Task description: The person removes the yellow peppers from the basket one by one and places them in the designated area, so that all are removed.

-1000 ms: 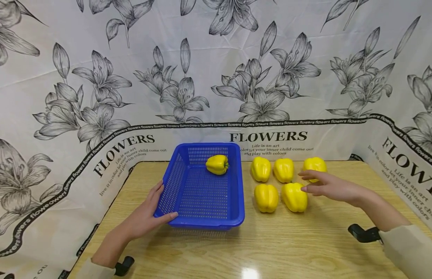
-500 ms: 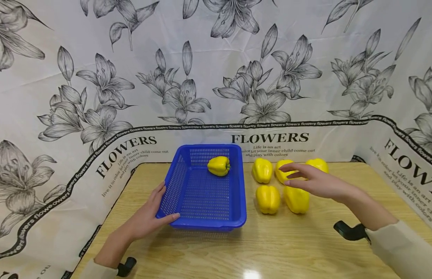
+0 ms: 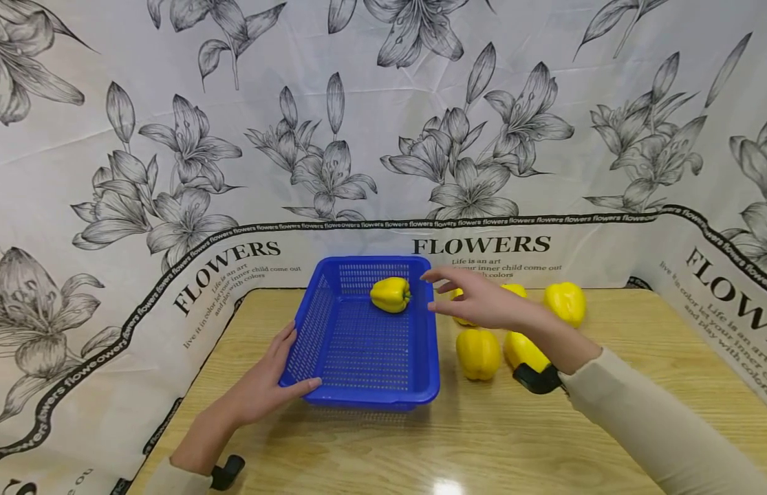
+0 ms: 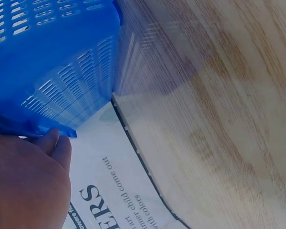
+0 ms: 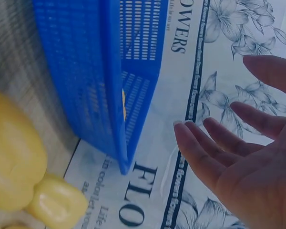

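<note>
A blue plastic basket (image 3: 364, 344) with slotted walls stands left of centre in the head view, with one yellow bell pepper (image 3: 389, 295) lying inside near its back right corner. My left hand (image 3: 259, 385) grips the basket's left rim near the front corner, thumb over the front edge. In the right wrist view, my right hand (image 5: 252, 162) has its fingers spread and nothing in them. In the head view this right hand (image 3: 476, 299) hovers by the basket's right rim, partly hiding two yellow bell peppers behind it.
Right of the basket, more yellow bell peppers rest on the wooden table (image 3: 507, 433), among them a front one (image 3: 478, 354) and a far-right one (image 3: 565, 304). A flower-printed cloth (image 3: 358, 172) hangs behind the table and along its sides.
My right hand has moved left from above the right-hand peppers, across the others, to the basket's right rim. The left hand keeps its hold on the basket.
</note>
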Demonstrator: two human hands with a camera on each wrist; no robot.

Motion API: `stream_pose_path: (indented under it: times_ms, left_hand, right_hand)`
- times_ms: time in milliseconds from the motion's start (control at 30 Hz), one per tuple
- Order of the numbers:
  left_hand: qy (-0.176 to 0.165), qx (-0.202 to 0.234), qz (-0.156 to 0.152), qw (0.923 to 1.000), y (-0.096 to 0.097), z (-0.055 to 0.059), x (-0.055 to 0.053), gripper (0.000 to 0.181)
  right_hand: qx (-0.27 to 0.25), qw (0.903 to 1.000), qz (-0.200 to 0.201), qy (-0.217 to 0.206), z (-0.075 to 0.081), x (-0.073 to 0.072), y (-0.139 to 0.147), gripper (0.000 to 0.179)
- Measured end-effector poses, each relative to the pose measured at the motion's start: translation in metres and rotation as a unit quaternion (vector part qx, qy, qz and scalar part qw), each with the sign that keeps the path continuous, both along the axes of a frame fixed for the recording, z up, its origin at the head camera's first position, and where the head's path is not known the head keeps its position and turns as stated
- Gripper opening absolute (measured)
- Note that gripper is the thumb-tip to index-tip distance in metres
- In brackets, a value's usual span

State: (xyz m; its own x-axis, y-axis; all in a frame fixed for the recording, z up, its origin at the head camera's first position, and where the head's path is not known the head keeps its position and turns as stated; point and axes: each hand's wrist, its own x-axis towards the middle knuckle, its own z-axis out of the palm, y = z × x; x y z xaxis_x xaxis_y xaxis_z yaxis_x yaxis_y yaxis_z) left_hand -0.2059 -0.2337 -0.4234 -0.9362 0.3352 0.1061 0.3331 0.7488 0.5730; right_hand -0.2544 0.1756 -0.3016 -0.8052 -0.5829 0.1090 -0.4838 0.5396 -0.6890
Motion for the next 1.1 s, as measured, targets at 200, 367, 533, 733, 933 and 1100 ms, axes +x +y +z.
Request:
stream_pose_path:
  times_ms: [200,367,533,733,933,1100]
  left_hand:
    - [0.003,-0.001,-0.002,1.0,0.0,-0.001,-0.001,0.108]
    - [0.003,0.002,-0.004,1.0,0.0,-0.001,0.0,0.107]
    - [0.0,0.003,-0.004,1.0,0.001,0.0,0.0,0.106]
    - [0.001,0.003,-0.002,1.0,0.001,0.001,0.001,0.106]
    - [0.006,0.002,-0.006,1.0,0.0,0.001,0.0,0.106]
    - [0.005,0.001,-0.007,1.0,-0.001,0.001,0.0,0.106]
  right_hand:
    - [0.011,0.9999,0.003,0.005,-0.004,-0.02,-0.03,0.056]
    - [0.024,0.9993,-0.027,-0.008,-0.012,-0.039,-0.05,0.059]
    - [0.007,0.9964,-0.065,-0.054,-0.019,-0.056,-0.066,0.064]
    - [0.001,0.9891,-0.102,-0.107,-0.029,-0.077,-0.083,0.071]
    - [0.012,0.9788,-0.137,-0.152,-0.038,-0.091,-0.096,0.083]
    - [0.032,0.97,-0.157,-0.183,-0.044,-0.1,-0.107,0.093]
